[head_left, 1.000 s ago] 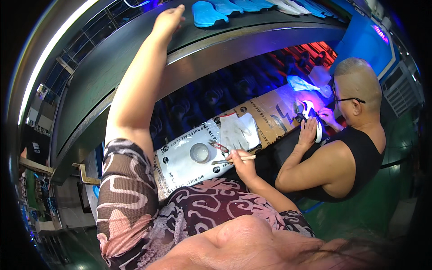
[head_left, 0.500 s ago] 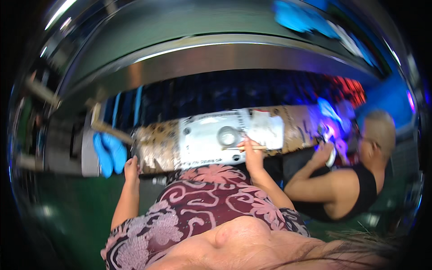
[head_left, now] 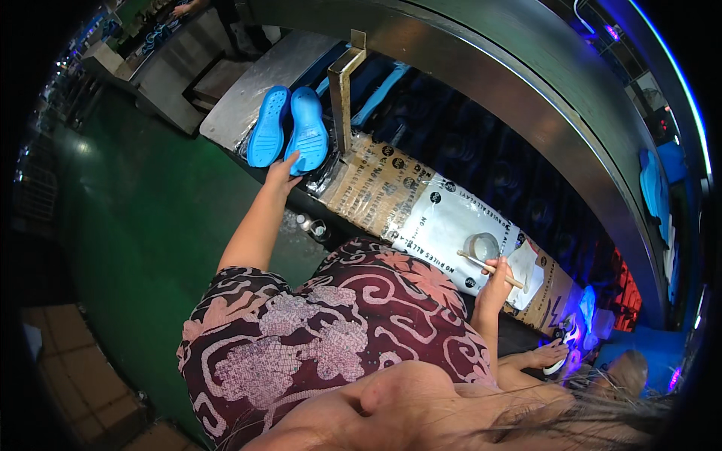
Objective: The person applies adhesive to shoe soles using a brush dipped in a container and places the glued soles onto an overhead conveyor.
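Left hand (head_left: pixel 285 171) sits at 10 o'clock, against the near end of the inner blue sole (head_left: pixel 307 124); whether its grip is closed cannot be told. Change noted: one second ago this hand was raised over the conveyor; it now meets a sole, so both hands are at an item. Largest item, the metal-edged conveyor (head_left: pixel 496 56), curves from 12 to 3 o'clock. Cardboard-covered tabletop (head_left: pixel 376 192) runs from 12 toward 5 o'clock, printed with repeated dark marks. Grey shelf (head_left: pixel 226 120) at 10 to 11 o'clock carries the outer blue sole (head_left: pixel 267 129), just beside the first. White sheet (head_left: pixel 432 225) at 3 o'clock bears black lettering (head_left: pixel 444 264) and round emblems (head_left: pixel 435 198); wording not transcribed. On it sits a clear round bowl (head_left: pixel 467 242), with a pale glove (head_left: pixel 528 264) toward 4 o'clock. Smallest, a wooden-handled brush (head_left: pixel 481 263) is gripped by the right hand (head_left: pixel 495 279) at 4 o'clock.
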Demonstrator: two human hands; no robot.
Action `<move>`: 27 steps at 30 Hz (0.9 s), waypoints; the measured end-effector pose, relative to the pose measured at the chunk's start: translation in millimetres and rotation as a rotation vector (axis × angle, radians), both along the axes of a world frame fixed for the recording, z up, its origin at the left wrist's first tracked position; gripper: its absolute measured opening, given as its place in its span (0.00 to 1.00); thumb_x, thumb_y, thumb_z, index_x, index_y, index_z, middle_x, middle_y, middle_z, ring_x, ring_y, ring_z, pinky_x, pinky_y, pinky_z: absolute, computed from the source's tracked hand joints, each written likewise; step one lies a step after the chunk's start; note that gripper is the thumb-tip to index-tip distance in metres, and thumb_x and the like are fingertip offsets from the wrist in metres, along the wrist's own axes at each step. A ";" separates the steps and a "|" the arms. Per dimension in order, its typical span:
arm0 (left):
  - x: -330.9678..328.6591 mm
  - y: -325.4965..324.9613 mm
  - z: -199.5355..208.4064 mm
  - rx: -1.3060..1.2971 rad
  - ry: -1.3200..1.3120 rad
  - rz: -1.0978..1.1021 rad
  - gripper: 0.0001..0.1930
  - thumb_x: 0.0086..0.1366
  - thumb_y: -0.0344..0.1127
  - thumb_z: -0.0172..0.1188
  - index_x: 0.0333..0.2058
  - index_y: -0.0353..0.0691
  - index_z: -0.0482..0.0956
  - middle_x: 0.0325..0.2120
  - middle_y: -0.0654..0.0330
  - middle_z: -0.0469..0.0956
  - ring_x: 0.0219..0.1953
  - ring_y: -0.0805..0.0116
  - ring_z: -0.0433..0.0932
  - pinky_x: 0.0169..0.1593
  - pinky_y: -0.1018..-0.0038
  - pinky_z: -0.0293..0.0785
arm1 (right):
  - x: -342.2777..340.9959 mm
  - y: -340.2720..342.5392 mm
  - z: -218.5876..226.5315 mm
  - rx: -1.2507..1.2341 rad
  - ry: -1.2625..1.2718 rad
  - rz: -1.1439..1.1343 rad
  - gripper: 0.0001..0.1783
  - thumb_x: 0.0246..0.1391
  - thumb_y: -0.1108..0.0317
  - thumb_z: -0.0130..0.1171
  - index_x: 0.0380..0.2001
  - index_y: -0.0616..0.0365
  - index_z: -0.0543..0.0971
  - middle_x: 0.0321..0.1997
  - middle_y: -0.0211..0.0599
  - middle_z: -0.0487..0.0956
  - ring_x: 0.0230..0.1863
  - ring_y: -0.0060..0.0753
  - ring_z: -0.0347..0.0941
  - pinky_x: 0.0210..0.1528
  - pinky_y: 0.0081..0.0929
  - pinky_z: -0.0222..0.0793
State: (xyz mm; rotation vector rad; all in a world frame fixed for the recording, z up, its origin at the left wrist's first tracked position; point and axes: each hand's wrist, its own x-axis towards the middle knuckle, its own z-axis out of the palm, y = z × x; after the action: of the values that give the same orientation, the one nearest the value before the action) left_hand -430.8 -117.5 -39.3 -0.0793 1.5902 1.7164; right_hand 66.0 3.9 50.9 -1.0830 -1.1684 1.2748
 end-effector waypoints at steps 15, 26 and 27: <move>16.7 8.9 10.1 -0.054 0.019 0.224 0.13 0.53 0.42 0.60 0.29 0.38 0.72 0.23 0.59 0.73 0.21 0.68 0.70 0.20 0.72 0.65 | -13.7 -5.2 9.6 -0.020 -0.059 0.016 0.19 0.58 0.60 0.45 0.20 0.63 0.72 0.19 0.32 0.70 0.23 0.20 0.63 0.30 0.18 0.58; -1.0 -23.1 45.6 0.089 0.265 0.020 0.18 0.54 0.40 0.61 0.38 0.36 0.69 0.25 0.61 0.71 0.20 0.75 0.69 0.19 0.80 0.62 | -8.9 -4.4 1.5 -0.034 -0.027 0.022 0.19 0.58 0.61 0.45 0.20 0.63 0.72 0.20 0.32 0.70 0.22 0.21 0.63 0.29 0.18 0.58; -10.3 -30.0 40.9 0.044 0.285 0.062 0.19 0.54 0.40 0.60 0.41 0.35 0.69 0.26 0.61 0.72 0.23 0.74 0.70 0.23 0.79 0.65 | -7.7 -2.5 -1.4 -0.049 -0.027 0.032 0.18 0.58 0.61 0.45 0.20 0.63 0.72 0.20 0.33 0.70 0.21 0.21 0.63 0.29 0.18 0.58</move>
State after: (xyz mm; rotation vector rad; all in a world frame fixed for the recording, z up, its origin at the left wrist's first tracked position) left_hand -441.1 -147.5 1.6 0.1454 1.7681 1.8748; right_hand 58.3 1.4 49.6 -1.1246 -1.1849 1.3230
